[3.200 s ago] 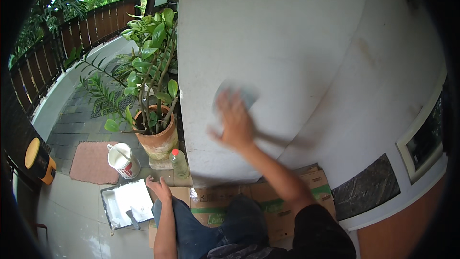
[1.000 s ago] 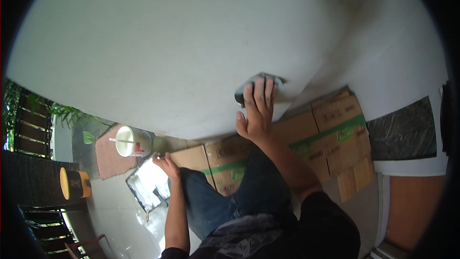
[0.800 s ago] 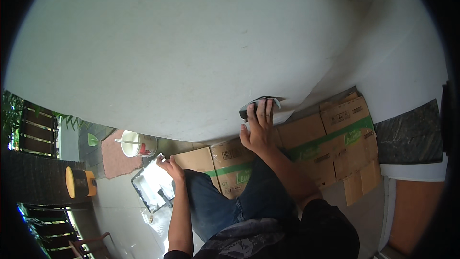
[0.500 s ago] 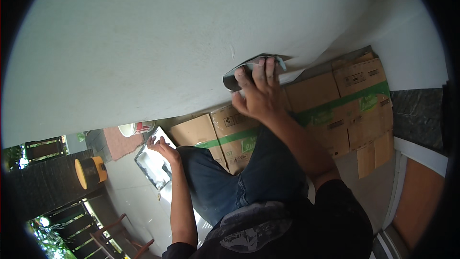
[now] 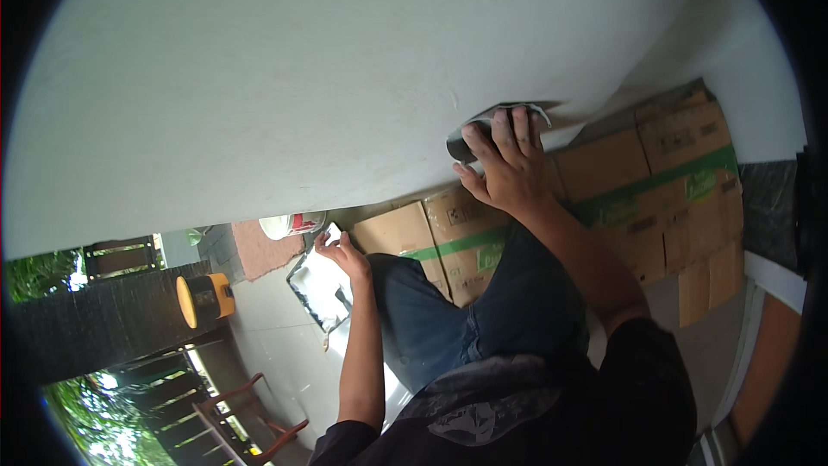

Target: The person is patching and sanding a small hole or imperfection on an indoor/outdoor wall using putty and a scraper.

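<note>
My right hand (image 5: 516,174) presses a bent, dark grey sheet of sandpaper (image 5: 461,147) flat-fingered against the white wall (image 5: 259,95). The fingers lie spread over the sheet, and its near end curls away from the wall. Part of the sheet is hidden under the fingers. At my left knee, my left hand (image 5: 347,257) is held with its fingers apart and nothing in them. Just beyond and below that hand, a shallow tray (image 5: 321,292) with a bright white surface lies on the floor.
Flattened cardboard (image 5: 604,171) with a green stripe covers the floor along the wall's foot. A white and red bucket (image 5: 291,224) stands past the tray, near a reddish mat (image 5: 266,250). Farther left are a yellow and black container (image 5: 205,300) and a wooden chair (image 5: 250,414).
The whole view has shifted, so the scene sits farther right. My right hand stays on the sandpaper at nearly the same place on the wall; the left hand remains by the knee.
</note>
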A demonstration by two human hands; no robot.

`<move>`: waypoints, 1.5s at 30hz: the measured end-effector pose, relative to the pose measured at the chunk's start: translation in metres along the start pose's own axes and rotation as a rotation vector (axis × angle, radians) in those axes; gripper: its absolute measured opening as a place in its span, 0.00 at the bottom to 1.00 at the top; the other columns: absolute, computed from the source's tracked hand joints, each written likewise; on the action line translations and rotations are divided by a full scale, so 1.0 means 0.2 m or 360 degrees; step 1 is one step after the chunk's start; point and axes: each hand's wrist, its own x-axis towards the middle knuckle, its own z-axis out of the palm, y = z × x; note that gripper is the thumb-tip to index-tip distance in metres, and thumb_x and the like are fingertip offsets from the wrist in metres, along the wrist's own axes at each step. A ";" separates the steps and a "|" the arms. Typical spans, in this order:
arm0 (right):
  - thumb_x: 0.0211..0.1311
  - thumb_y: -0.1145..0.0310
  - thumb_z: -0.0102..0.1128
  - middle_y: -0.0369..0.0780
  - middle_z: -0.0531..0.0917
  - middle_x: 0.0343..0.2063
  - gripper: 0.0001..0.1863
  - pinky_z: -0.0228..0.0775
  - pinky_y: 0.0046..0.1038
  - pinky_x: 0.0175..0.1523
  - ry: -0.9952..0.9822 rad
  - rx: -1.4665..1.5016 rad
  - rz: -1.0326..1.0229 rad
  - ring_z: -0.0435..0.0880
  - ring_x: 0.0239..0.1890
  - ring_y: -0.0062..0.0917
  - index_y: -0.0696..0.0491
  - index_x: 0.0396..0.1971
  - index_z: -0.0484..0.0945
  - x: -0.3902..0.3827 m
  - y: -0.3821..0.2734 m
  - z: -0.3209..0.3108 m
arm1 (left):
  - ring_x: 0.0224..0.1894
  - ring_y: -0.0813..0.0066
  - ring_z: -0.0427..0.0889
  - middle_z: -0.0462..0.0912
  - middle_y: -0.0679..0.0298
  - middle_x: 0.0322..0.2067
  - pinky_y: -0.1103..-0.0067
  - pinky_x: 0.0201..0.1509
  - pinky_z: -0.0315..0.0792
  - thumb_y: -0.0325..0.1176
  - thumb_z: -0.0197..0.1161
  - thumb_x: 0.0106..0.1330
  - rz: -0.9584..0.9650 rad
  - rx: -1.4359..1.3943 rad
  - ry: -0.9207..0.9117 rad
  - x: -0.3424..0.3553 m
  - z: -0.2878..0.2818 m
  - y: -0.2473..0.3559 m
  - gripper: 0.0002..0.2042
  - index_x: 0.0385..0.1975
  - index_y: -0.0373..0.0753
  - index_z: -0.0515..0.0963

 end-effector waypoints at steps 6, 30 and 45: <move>0.61 0.53 0.53 0.53 0.58 0.66 0.32 0.43 0.58 0.67 0.0264 0.0180 -0.0011 0.51 0.69 0.52 0.48 0.65 0.63 0.26 -0.05 0.01 | 0.39 0.76 0.68 0.67 0.63 0.41 0.80 0.36 0.66 0.40 0.54 0.65 -0.0578 -0.0516 0.0396 0.06 -0.13 0.12 0.17 0.50 0.43 0.62; 0.65 0.72 0.54 0.49 0.82 0.39 0.16 0.75 0.28 0.46 -0.1691 0.1131 0.0700 0.84 0.40 0.33 0.60 0.51 0.75 -0.72 -0.68 0.17 | 0.22 0.84 0.68 0.70 0.70 0.21 0.85 0.23 0.61 0.42 0.56 0.69 -0.1563 -0.0783 0.0426 -0.55 -0.90 -0.99 0.10 0.31 0.42 0.71; 0.65 0.63 0.59 0.38 0.81 0.36 0.27 0.71 0.19 0.30 -0.1917 0.2199 0.0631 0.76 0.28 0.15 0.59 0.59 0.64 0.00 -1.48 -0.12 | 0.35 0.72 0.75 0.78 0.63 0.35 0.78 0.40 0.67 0.39 0.50 0.71 -0.0993 -0.2016 -0.0860 -0.30 -0.81 0.31 0.14 0.45 0.35 0.73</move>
